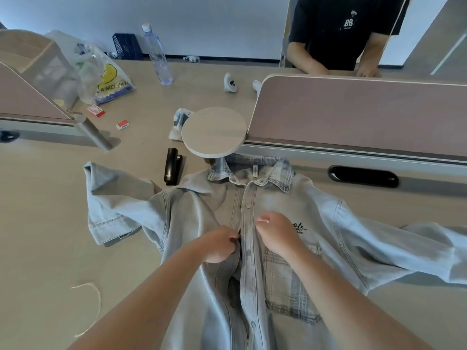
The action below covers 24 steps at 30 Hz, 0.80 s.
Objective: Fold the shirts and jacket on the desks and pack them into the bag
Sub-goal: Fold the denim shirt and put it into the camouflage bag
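The desk [50,223] carries the jacket [328,223], pale denim, laid flat and front up near the close edge. Its long axis runs near to far: the collar points away toward the partition [353,109], and the hem points toward the wearer of the camera. The sleeves spread left and right. A plaid pocket sits on the chest. Black script stitched above the pocket is partly covered; only "ole" can be read. The collar label is too small to read.

Behind the partition stands a person [341,34] in a black T-shirt printed "BB".

Far left on the desk lies a plastic bag [106,77] printed "A NICE DAY" under a yellow face. A clear bottle [158,56] stands upright beside it. A black stapler [172,170] lies just left of the collar.

The left hand [219,245] has its fingers curled and pinches the edge of the jacket's left front at chest height. The right hand [276,233] has its fingers curled tight around the button strip of the other front, just beside the left hand.
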{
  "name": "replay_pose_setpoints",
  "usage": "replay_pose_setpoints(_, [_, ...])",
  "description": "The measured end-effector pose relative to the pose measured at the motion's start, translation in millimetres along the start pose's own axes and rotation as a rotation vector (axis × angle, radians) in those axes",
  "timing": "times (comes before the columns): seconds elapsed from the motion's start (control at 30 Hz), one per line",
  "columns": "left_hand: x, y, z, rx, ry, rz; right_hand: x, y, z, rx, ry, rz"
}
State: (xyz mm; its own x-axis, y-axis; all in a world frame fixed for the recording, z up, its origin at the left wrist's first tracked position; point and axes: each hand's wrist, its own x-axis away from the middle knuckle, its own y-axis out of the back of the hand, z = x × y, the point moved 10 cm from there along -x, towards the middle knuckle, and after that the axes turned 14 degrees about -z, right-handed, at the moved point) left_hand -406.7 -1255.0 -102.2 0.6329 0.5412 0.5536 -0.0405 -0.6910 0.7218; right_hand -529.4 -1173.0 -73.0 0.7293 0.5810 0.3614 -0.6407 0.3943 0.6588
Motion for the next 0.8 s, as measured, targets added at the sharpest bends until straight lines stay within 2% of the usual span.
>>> replay_pose_setpoints(0.1, [6.6,-5.7,-3.1,-0.022,-0.002,0.046,12.5,2.1,-5.9,0.048,0.006,-0.011])
replay_pose_setpoints(0.23, [10.2,-18.2,-3.1,-0.134,-0.031,0.078,31.6,-18.7,-7.0,0.094,0.072,0.168])
replay_pose_setpoints(0.37, [14.7,-30.3,-0.5,-0.241,-0.029,0.064,40.6,-36.0,-14.6,0.119,0.063,0.254])
replay_pose_setpoints(0.53, [31.7,-36.0,4.5,-0.436,-0.089,0.14,34.7,-44.0,-31.5,0.22,0.054,0.219])
replay_pose_setpoints(0.6, [36.6,-39.1,9.2,-0.475,-0.091,0.123,36.8,-40.3,-39.4,0.171,-0.004,0.205])
replay_pose_setpoints(0.7, [41.5,-40.0,21.1,-0.326,0.021,0.057,40.5,-33.0,-35.3,0.035,-0.025,0.149])
replay_pose_setpoints(0.8, [45.4,-29.4,17.7,-0.007,0.049,-0.022,42.2,-24.8,-25.5,-0.036,-0.009,0.056])
